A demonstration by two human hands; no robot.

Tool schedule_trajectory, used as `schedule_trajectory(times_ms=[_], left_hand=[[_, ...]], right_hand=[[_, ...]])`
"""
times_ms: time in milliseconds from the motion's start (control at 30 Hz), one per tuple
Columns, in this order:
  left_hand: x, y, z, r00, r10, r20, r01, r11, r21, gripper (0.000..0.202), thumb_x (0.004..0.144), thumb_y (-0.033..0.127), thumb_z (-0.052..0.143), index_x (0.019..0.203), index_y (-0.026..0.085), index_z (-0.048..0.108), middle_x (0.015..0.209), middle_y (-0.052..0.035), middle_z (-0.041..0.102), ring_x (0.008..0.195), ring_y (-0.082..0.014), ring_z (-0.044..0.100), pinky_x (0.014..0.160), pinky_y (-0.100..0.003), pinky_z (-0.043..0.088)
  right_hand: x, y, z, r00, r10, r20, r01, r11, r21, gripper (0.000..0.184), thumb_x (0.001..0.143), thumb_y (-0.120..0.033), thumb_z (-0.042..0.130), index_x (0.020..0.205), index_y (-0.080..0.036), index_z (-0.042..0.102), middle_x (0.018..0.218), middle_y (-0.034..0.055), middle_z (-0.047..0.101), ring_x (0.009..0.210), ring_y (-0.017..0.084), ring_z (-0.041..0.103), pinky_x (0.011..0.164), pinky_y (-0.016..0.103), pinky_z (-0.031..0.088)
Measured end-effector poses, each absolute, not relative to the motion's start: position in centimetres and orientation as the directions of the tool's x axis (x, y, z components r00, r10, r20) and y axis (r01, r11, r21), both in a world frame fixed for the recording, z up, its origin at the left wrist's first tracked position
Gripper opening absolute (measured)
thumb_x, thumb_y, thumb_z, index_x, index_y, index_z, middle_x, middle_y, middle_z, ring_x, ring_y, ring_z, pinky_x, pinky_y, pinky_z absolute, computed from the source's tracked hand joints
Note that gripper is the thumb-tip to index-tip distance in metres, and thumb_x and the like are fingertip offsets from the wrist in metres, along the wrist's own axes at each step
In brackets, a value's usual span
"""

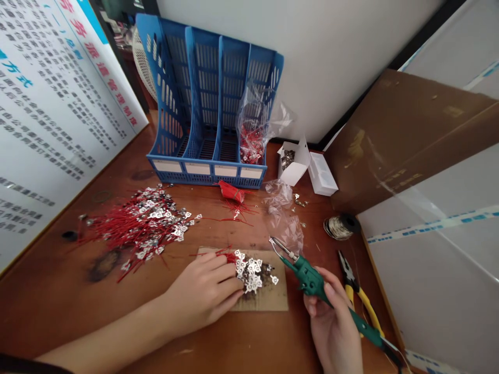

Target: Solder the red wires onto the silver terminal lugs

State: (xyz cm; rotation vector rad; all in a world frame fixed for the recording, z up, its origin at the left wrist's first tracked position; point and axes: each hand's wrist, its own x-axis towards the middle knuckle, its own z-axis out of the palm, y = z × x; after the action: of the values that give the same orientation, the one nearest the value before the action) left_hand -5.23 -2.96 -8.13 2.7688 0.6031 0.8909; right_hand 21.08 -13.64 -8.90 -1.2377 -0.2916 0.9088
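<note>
My left hand (212, 285) is closed over a bunch of red wires (231, 257). At their ends, silver metal tabs (252, 272) fan out past the fingertips over a scorched piece of cardboard (268, 302). Part of the bunch is hidden beneath the fingers. In my right hand (335, 317) is a green soldering iron (312, 280) with a solder-feed guide by its tip. The iron's tip points up and left, apart from the metal tabs. A loose metal tab (274, 280) lies at the right of the cardboard.
A large pile of tabbed red wires (144, 223) lies at left. Behind stands a blue file rack (202, 169) with a bagged batch of wires. A tied red wire bundle (231, 191), small white box (293, 166), solder spool (339, 227) and yellow-handled pliers (353, 280) are around.
</note>
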Motion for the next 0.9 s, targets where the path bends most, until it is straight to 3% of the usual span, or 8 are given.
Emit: schedule_trajectory(times_ms=[167, 300, 433, 667, 900], left_hand=[[-5.75, -2.72, -7.59, 0.72, 0.48, 0.501, 0.314, -0.869, 0.382, 0.017, 0.117, 0.022, 0.052, 0.126, 0.021, 0.066, 0.103, -0.0024, 0.073, 0.093, -0.023, 0.064, 0.088, -0.036, 0.047], [-5.82, -2.67, -7.58, 0.734, 0.478, 0.483, 0.306, -0.867, 0.393, 0.029, 0.117, 0.022, 0.05, 0.143, 0.022, 0.061, 0.103, -0.0032, 0.073, 0.094, -0.0231, 0.066, 0.083, -0.034, 0.048], [-5.71, -2.46, -7.95, 0.75, 0.471, 0.465, 0.297, -0.867, 0.399, 0.033, 0.117, 0.021, 0.049, 0.149, 0.022, 0.059, 0.1, -0.0016, 0.074, 0.089, -0.0225, 0.066, 0.079, -0.034, 0.049], [-5.71, -2.18, -7.95, 0.779, 0.459, 0.427, 0.31, -0.874, 0.374, 0.035, 0.119, 0.024, 0.047, 0.153, 0.023, 0.054, 0.126, -0.0044, 0.078, 0.108, -0.0253, 0.071, 0.094, -0.038, 0.053], [-6.12, -2.18, -7.93, 0.797, 0.467, 0.383, 0.331, -0.868, 0.369, 0.038, 0.119, 0.027, 0.049, 0.157, 0.024, 0.05, 0.121, -0.005, 0.076, 0.107, -0.0261, 0.07, 0.095, -0.036, 0.053]], right_hand=[[21.24, -13.87, -9.18, 0.622, 0.742, -0.25, -0.418, 0.046, -0.907, 0.039, 0.08, -0.052, 0.098, 0.107, -0.025, 0.087, 0.095, 0.0055, 0.071, 0.064, 0.009, 0.052, 0.052, 0.019, 0.045], [21.21, -13.89, -9.17, 0.62, 0.745, -0.245, -0.414, 0.045, -0.909, 0.039, 0.08, -0.052, 0.097, 0.106, -0.025, 0.087, 0.091, 0.0047, 0.069, 0.064, 0.01, 0.054, 0.052, 0.019, 0.046], [21.14, -13.72, -8.9, 0.627, 0.732, -0.269, -0.428, 0.035, -0.903, 0.044, 0.074, -0.054, 0.101, 0.104, -0.024, 0.088, 0.089, 0.0048, 0.069, 0.062, 0.01, 0.053, 0.05, 0.019, 0.045], [21.08, -13.61, -8.43, 0.635, 0.698, -0.332, -0.471, 0.009, -0.882, 0.049, 0.064, -0.053, 0.106, 0.101, -0.026, 0.088, 0.09, 0.0039, 0.07, 0.06, 0.009, 0.054, 0.049, 0.019, 0.045], [21.25, -13.73, -8.72, 0.628, 0.71, -0.319, -0.458, 0.006, -0.889, 0.047, 0.068, -0.054, 0.104, 0.103, -0.025, 0.087, 0.091, 0.0043, 0.07, 0.061, 0.01, 0.055, 0.051, 0.019, 0.046]])
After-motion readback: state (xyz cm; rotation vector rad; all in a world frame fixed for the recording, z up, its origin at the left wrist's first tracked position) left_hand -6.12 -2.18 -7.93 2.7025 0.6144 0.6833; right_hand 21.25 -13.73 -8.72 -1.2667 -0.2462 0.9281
